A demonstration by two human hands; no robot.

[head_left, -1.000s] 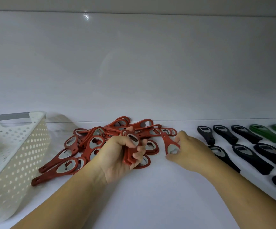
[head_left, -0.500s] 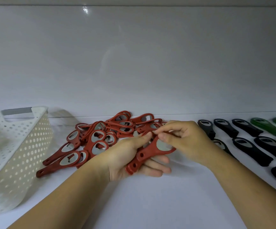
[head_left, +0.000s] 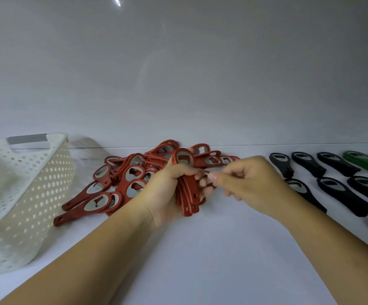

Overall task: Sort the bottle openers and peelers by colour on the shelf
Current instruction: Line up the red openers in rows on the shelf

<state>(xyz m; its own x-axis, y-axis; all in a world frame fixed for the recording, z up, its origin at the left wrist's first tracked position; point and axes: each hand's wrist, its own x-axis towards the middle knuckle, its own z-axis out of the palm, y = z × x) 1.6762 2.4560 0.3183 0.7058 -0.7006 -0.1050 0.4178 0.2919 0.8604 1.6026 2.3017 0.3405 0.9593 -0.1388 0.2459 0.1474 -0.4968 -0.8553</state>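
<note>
the left hand (head_left: 167,194) is closed around a bundle of red bottle openers (head_left: 188,194), gripping several of them stacked together by their handles. the bundle stands nearly upright in the fist, with the top opener's metal-lined head above the knuckles and the handle ends poking out below the palm, just over the shelf (head_left: 211,249). the right hand (head_left: 253,183) sits close beside it, fingers curled and the fingertips almost meeting the left hand's fingers. the blur there makes it impossible to tell whether it pinches anything or is simply curled. behind and to the left of the left hand lies the loose pile of red openers (head_left: 132,172), heaped untidily against the back of the shelf, with a few long handles pointing out toward the near left. further left stands a white perforated basket (head_left: 35,194), tilted in this wide view, with a grey strip at its handle cut-out. on the right side of the shelf, well apart from the red pile, the black openers (head_left: 341,195) lie flat in neat rows with their heads toward the back. the green openers (head_left: 363,162) lie beyond them at the far right edge. a glossy white back panel (head_left: 178,73) rises behind everything.
</note>
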